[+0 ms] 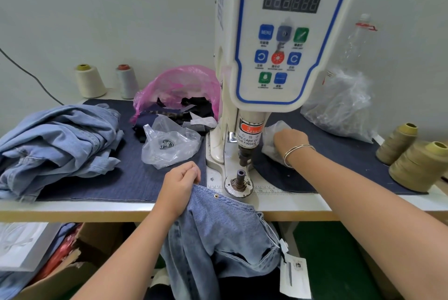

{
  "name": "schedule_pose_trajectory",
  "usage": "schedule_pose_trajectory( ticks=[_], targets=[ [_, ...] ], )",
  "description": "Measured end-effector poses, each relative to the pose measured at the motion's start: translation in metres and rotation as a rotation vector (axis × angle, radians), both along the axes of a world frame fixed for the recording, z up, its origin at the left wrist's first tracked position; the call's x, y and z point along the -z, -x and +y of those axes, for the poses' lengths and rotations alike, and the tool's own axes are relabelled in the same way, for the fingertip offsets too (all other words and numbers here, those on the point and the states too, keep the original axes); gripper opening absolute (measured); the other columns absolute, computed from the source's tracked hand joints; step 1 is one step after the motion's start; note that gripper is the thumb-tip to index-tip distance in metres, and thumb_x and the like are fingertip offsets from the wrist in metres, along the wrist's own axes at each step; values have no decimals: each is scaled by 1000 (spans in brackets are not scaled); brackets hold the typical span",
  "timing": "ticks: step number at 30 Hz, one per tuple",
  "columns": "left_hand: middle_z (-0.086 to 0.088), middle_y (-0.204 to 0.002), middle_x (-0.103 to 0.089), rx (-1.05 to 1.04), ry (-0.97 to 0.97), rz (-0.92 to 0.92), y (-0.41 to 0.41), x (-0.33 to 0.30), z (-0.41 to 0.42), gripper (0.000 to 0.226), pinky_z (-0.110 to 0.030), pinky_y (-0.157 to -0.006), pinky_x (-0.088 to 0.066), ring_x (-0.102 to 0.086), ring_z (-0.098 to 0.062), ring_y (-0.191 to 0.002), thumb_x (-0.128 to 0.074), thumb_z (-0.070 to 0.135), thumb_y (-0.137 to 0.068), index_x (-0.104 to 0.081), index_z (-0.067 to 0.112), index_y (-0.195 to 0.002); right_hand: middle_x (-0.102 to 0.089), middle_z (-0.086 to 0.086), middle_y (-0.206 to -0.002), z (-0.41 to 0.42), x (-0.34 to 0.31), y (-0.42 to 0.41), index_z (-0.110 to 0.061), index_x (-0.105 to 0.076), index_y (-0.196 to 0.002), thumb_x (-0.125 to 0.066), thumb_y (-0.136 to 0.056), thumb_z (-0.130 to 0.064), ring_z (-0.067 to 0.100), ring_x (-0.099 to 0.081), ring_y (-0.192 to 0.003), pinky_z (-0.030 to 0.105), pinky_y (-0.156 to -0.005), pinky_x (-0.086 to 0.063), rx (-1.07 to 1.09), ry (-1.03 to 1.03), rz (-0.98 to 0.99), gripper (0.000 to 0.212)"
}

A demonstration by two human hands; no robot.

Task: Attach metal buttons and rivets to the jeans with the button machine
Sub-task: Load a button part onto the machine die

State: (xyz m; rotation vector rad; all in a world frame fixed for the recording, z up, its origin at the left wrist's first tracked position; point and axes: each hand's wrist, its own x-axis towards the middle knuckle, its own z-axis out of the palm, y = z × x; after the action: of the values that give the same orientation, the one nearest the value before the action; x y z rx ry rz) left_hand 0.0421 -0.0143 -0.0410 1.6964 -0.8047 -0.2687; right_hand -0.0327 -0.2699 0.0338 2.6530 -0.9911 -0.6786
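A white servo button machine [278, 40] stands at the table's middle, its punch [244, 154] above a round lower die [238, 182]. Blue jeans [225, 227] hang over the table's front edge, a brass rivet [216, 195] showing near the waistband. My left hand [180, 184] pinches the waistband just left of the die. My right hand [289, 140], with bangles on the wrist, reaches into a small clear plastic bag [272, 133] right of the punch; its fingertips are hidden in the bag. Another clear bag [169, 145] with metal buttons lies left of the machine.
A heap of light blue denim [58, 144] fills the left of the table. A pink bag [179, 88] with dark scraps sits behind. Thread cones stand at back left [89, 81] and at the right [417, 166]. A crumpled clear bag [339, 103] lies back right. Cardboard boxes [65, 268] sit below.
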Motion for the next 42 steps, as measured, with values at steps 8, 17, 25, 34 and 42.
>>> schedule_pose_trajectory(
  ticks=[8,17,25,34,42],
  targets=[
    [7,-56,-43,1,1,-1,1,1,0,23,-19,-56,-29,-37,-9,-58,-40,23,-78,-47,17,-56,-61,5,-107,-8,3,-9,-13,-58,-117,-62,-64,-16,31,-63,-96,36,-59,-48,11,-41,4,54],
    [4,-57,-45,1,1,-15,1,0,0,24,-19,-56,-29,-39,-9,-59,-40,24,-78,-47,17,-56,-55,-1,-101,-11,12,1,-22,-55,-97,-42,-70,-24,27,-57,-94,36,-80,-44,69,-70,-27,30],
    [6,-56,-46,-8,-13,-13,0,0,0,24,-19,-56,-30,-40,-10,-59,-41,25,-78,-48,17,-56,-66,5,-100,0,6,-1,-17,-62,-107,-49,-75,-20,32,-67,-85,36,-61,-56,-16,3,-121,35],
    [0,-58,-45,0,-29,-4,0,-1,2,25,-28,-60,-30,-40,-12,-60,-41,26,-78,-48,20,-55,-61,9,-84,5,-9,27,-6,-57,-83,-51,-86,-22,25,-62,-83,26,-75,-47,144,-170,-362,18],
    [4,-57,-46,-12,-23,-1,0,0,1,25,-29,-60,-30,-40,-10,-59,-40,26,-77,-49,21,-54,-58,-11,-64,89,2,77,-12,-67,-84,-66,-87,-19,1,-49,-51,16,-49,-39,412,-965,-1400,7]
  ],
)
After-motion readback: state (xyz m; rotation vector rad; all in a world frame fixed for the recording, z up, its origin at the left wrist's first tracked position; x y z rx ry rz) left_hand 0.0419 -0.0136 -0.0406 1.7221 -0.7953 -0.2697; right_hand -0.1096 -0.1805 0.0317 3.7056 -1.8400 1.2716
